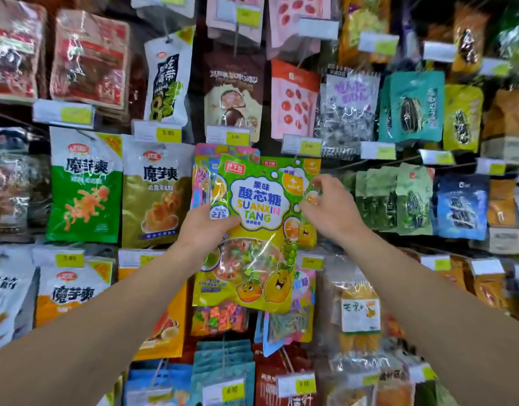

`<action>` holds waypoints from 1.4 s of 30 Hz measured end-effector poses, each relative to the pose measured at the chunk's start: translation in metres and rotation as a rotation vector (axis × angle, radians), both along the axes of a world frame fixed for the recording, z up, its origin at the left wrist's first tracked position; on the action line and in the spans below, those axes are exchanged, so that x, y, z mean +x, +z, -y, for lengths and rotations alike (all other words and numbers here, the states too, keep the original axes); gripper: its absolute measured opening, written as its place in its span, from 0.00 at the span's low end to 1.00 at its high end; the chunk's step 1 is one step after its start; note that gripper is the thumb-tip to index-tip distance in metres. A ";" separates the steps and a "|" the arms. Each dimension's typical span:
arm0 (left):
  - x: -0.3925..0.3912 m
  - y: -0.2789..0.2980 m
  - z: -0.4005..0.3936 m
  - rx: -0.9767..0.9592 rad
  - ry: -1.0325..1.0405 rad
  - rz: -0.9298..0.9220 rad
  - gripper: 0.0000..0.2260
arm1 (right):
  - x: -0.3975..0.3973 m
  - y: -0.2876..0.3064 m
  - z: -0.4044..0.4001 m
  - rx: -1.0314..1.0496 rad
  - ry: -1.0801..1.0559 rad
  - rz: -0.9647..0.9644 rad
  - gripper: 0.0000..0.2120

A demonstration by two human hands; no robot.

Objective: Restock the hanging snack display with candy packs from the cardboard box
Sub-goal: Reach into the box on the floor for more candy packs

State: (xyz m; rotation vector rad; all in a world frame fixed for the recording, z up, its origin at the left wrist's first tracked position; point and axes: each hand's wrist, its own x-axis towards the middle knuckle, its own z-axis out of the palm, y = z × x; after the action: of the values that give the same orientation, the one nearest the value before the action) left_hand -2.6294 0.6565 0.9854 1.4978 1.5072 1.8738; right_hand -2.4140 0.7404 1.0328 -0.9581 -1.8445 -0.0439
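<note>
While the left hand [207, 222] is gripping the candy pack [254, 230] by its left edge and the right hand [330, 208] is pinching its upper right edge, the pack is tilting between both hands; its hole is likely missing the hook, risking a drop.

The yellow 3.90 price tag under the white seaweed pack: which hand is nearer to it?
Left. The left hand grips the candy pack almost straight below the tag. The right hand pinches the pack's right edge, farther off to the tag's lower right.
</note>
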 end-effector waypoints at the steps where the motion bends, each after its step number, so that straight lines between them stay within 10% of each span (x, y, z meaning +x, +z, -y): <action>1: -0.001 0.002 -0.006 -0.018 0.020 -0.015 0.22 | 0.000 0.007 -0.009 0.038 -0.015 0.038 0.24; 16: 0.032 0.037 -0.106 -0.005 0.238 -0.051 0.11 | 0.011 0.084 -0.139 0.311 -0.036 0.284 0.38; 30: 0.064 0.060 -0.140 0.051 0.223 0.049 0.11 | 0.016 0.117 -0.168 0.469 0.118 0.077 0.11; 33: 0.071 0.069 -0.141 0.067 0.204 0.081 0.30 | 0.017 0.117 -0.168 0.448 0.128 0.062 0.11; 42: 0.077 0.081 -0.141 0.014 0.127 0.107 0.34 | 0.016 0.115 -0.171 0.485 0.107 0.073 0.13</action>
State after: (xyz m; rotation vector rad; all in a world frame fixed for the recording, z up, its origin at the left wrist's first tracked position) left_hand -2.5520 0.7980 1.0663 1.3131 1.5761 2.0050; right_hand -2.3980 0.9112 1.1477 -0.5236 -1.8292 -0.4450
